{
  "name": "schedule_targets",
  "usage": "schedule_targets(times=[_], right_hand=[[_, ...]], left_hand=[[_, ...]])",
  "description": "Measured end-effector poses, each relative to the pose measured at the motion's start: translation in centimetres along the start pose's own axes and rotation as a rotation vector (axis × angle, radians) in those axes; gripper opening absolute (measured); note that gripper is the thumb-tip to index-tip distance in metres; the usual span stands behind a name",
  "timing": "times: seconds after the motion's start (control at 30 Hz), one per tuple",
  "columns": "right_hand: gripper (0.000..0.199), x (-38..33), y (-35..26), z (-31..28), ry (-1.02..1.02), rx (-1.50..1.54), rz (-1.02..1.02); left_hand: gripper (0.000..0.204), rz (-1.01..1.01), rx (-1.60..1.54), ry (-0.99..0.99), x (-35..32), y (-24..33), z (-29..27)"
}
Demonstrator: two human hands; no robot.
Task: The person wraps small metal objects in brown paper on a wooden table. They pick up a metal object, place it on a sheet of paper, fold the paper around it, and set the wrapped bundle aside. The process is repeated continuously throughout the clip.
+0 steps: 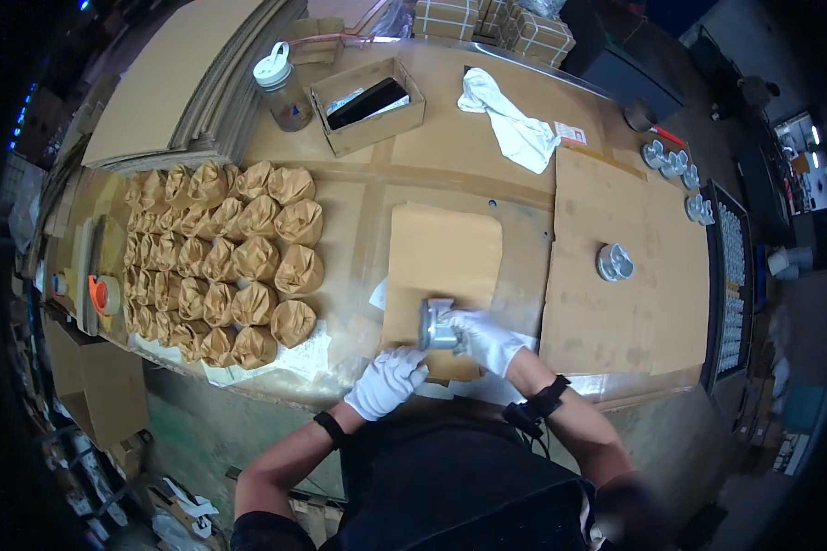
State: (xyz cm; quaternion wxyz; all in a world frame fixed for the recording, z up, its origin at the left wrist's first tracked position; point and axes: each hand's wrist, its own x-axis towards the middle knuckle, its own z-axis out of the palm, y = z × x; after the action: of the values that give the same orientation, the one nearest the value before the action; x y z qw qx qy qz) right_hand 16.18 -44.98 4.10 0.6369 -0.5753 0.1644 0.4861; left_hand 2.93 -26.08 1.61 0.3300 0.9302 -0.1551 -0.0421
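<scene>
My right hand (487, 340), in a white glove, grips a grey metal casting (440, 327) with a round flange, held over the near part of a brown paper stack (446, 248). At the near left corner of that paper, my gloved left hand (388, 382) has its fingers curled closed; what they hold, if anything, is hidden. To the left stand several rows of paper-wrapped bundles (256, 259), twisted shut on top. A similar bare casting (615, 263) sits on the cardboard sheet (629, 321) at the right.
Stacked cardboard (170, 83) rises at the back left, beside a lidded jar (287, 101) and an open carton (377, 138) holding a dark flat object. A white cloth (510, 119) lies at the back. More castings (675, 163) stand far right, near a dark rack (730, 275). A tape roll (107, 296) lies left.
</scene>
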Motion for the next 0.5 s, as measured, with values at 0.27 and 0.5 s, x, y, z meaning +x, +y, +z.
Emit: schedule_targets(times=[0.27,0.5], right_hand=[[0.038,-4.0,-7.2,3.2,0.691,-1.535,-0.858],[0.090,1.6,-9.2,0.6,0.294,-1.661,-0.821]], left_hand=[[0.021,0.069,0.181,0.300,11.2,0.7,-7.9],[0.060,0.132,0.347,0.173,17.2,-1.1,-9.4]])
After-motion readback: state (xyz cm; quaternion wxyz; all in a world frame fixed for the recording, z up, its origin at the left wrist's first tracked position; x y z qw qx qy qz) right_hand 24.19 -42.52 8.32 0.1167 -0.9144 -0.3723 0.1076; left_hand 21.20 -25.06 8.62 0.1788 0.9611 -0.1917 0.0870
